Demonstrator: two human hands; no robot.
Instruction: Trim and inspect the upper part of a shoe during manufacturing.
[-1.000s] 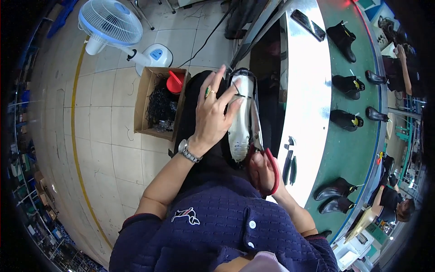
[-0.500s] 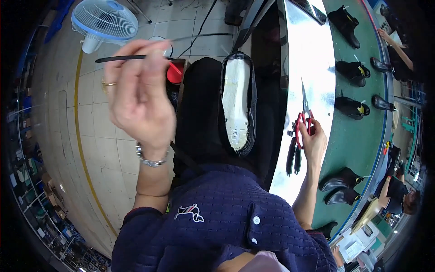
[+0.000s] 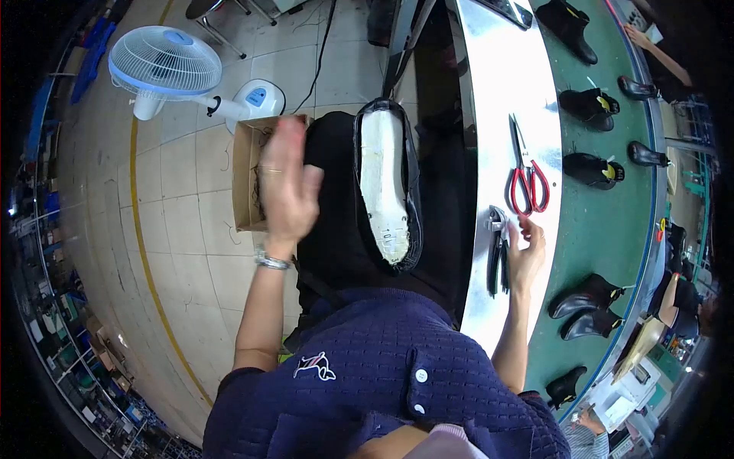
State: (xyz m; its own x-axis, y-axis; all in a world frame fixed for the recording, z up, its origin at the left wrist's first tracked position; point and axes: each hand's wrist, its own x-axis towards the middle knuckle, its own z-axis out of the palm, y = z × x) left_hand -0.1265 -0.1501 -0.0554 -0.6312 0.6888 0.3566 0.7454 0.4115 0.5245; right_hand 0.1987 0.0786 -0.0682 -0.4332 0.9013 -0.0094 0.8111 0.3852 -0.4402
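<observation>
An unfinished black shoe (image 3: 386,180) rests on my lap with its pale underside facing up. My left hand (image 3: 287,191), blurred, is over the edge of a cardboard box (image 3: 246,180) beside my left leg. Its fingers look stretched out, with the thumb apart, and I see nothing in them. Red-handled scissors (image 3: 527,183) lie on the metal bench, blades pointing away from me. Just below their handles is my right hand (image 3: 527,256), fingers apart and holding nothing. Black-handled pincers (image 3: 498,252) lie to its left.
The narrow metal bench (image 3: 508,69) runs along my right, a phone (image 3: 508,11) at its far end. Beyond it, a green conveyor (image 3: 592,237) carries several black boots (image 3: 585,294). A fan (image 3: 164,65) stands on the floor at far left. Other people work across the conveyor.
My right hand has let go of the scissors, which now lie on the bench. My left hand has lowered to the box, and the black strip it held no longer shows.
</observation>
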